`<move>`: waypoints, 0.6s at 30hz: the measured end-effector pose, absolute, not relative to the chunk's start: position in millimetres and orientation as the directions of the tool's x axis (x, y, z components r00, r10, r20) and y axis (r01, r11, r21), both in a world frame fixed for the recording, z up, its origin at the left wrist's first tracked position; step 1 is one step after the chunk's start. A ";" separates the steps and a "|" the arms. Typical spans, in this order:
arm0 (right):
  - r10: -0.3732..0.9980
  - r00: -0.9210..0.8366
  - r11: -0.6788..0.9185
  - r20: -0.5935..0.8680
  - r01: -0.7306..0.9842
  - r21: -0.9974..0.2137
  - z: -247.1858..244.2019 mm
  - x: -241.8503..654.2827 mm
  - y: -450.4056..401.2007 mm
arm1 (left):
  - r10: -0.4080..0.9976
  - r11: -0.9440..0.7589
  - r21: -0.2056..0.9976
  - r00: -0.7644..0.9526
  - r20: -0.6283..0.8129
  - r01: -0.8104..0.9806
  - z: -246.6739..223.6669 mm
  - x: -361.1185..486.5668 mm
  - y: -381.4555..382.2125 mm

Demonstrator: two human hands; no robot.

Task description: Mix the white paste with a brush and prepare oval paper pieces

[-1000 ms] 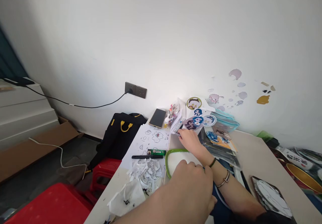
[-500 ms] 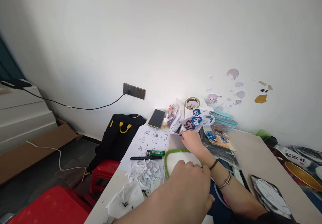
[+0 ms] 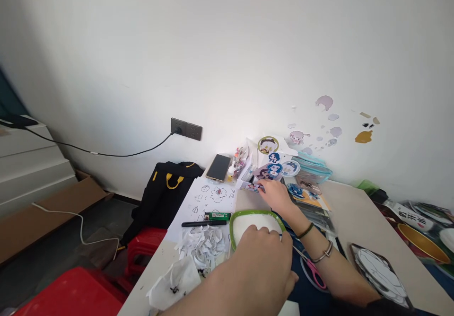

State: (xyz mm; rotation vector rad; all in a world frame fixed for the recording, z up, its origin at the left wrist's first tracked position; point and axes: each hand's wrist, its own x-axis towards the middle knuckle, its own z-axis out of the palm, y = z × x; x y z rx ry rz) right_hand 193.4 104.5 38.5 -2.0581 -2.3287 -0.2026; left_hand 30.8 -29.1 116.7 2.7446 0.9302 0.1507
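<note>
My right hand [image 3: 275, 197] reaches toward the back of the table, thumb and fingers closed on the edge of a narrow printed card [image 3: 250, 186] that tilts toward me. Closer in, my left hand [image 3: 264, 259] is curled, knuckles up, in front of a green-rimmed white tray [image 3: 232, 231]. Its fingertips are turned out of sight, so whatever they hold is hidden. Pink-handled scissors [image 3: 317, 275] lie under my right forearm. Behind the card stand round and cut-out character stickers [image 3: 274, 170].
Left of the tray lie a black pen [image 3: 198, 223], a green packet [image 3: 217, 216], a doodled sheet [image 3: 198, 197] and paper scraps [image 3: 204, 247]. A phone [image 3: 218, 168] rests near the wall. Clear pouches [image 3: 314, 164] sit back right. A red stool [image 3: 74, 292] stands beside the table.
The card in my right hand has tipped so that its printed face shows. The pink scissor handles have come into sight. My left hand keeps nearly the same pose.
</note>
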 end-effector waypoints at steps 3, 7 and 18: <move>0.985 -0.098 0.099 0.142 0.995 -0.001 39.9 202.7 101.6 | 0.613 -0.762 0.264 0.790 -0.002 0.592 118.2 29.5 -28.7; 0.986 -0.012 0.033 0.169 0.992 -0.123 39.7 220.2 97.6 | 0.621 -0.760 0.257 0.784 0.016 0.597 119.5 26.8 -28.0; 0.949 0.296 -0.280 -0.106 0.646 -0.710 27.6 258.4 106.3 | 0.758 -0.604 0.408 0.652 0.029 0.684 91.2 10.9 24.7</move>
